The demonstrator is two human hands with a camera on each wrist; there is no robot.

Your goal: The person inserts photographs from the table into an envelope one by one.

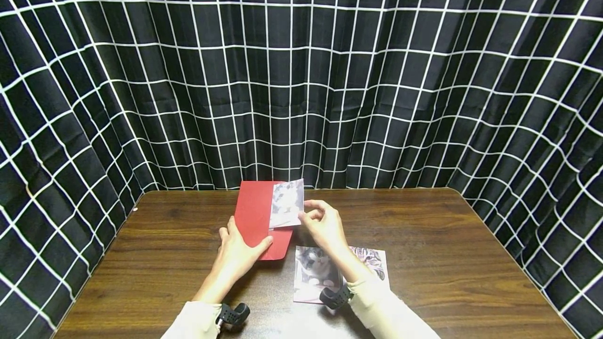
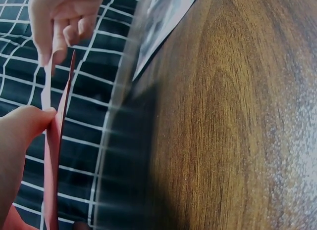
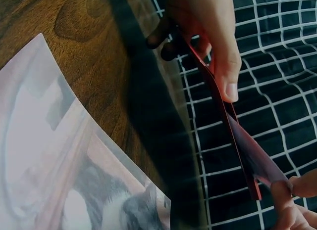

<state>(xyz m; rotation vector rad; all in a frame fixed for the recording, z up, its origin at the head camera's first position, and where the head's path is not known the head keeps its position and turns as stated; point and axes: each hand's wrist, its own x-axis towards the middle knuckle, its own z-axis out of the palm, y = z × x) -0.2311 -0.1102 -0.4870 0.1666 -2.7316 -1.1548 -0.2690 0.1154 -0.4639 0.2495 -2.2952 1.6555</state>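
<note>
My left hand (image 1: 237,251) grips a red paper envelope (image 1: 254,213) raised over the far part of the table, thumb on its face and the other fingers behind. The envelope's flap (image 1: 281,247) stands open on the right. A photo print (image 1: 287,203) overlaps the flap, its left edge at the envelope's mouth. Thumb and fingertips of my right hand (image 1: 326,226) pinch that print by its right edge. Seen edge-on in the right wrist view, the print (image 3: 252,153) angles away from the red envelope (image 3: 218,99).
Two cat photos lie side by side under my right forearm: a black-and-white cat (image 1: 313,271) and a striped one (image 1: 377,263), partly covered by the arm. The brown wooden table (image 1: 438,255) ends at a black-and-white checked curtain (image 1: 301,93). A small white speck (image 1: 135,209) is at the far left edge.
</note>
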